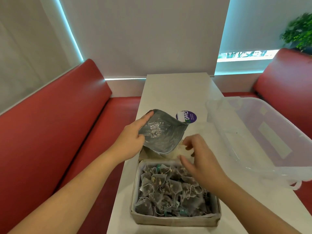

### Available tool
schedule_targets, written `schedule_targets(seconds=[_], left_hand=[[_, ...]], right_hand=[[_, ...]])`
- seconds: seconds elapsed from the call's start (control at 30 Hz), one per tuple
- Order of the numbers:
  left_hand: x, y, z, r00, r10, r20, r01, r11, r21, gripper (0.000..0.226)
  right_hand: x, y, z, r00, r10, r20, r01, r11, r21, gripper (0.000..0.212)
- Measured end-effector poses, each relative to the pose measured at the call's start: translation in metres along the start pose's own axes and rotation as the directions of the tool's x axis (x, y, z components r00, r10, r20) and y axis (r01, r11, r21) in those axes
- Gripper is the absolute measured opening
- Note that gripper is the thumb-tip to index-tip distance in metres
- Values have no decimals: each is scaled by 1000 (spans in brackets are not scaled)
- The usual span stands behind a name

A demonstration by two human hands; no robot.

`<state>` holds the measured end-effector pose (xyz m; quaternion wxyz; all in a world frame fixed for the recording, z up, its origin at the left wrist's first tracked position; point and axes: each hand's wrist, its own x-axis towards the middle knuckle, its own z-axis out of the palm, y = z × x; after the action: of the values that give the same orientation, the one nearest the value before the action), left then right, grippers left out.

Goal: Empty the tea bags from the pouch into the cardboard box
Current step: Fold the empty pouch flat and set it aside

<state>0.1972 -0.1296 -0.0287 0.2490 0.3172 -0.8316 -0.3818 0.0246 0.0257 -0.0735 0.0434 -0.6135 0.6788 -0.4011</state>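
We hold the silver pouch (162, 134) just above the far edge of the cardboard box (175, 220). Our left hand (133, 139) grips its side, fingers curled round the foil. Our right hand (200, 159) hovers at the pouch's mouth, fingers half curled and blurred; we cannot tell whether they hold anything. Tea bags (172, 188) fill the box on the white worktop (177, 92), beside a clear plastic tub (263, 132).

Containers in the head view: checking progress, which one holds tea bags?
The cardboard box nearest the camera, heaped with tea bags. The clear plastic tub shows none; the left hand holds the silver pouch.
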Motion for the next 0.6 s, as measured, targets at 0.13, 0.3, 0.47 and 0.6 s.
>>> schedule_targets(seconds=[0.13,0.3,0.47,0.6], left_hand=[[-6,12,-8,999,11,-39,-11,1000,-7,84],[-15,34,-29,988,52,-145,-57,998,-27,78],[-25,63,-58,981,87,-175,-97,994,-51,80],[-32,82,-80,968,96,-234,-117,990,-78,83]], right_hand=[[29,3,2,988,142,-60,-139,989,40,52],[54,11,5,987,142,-77,-141,990,9,64],[69,6,-7,975,194,-111,-189,980,60,58],[72,1,-22,988,113,-107,-112,994,17,53]])
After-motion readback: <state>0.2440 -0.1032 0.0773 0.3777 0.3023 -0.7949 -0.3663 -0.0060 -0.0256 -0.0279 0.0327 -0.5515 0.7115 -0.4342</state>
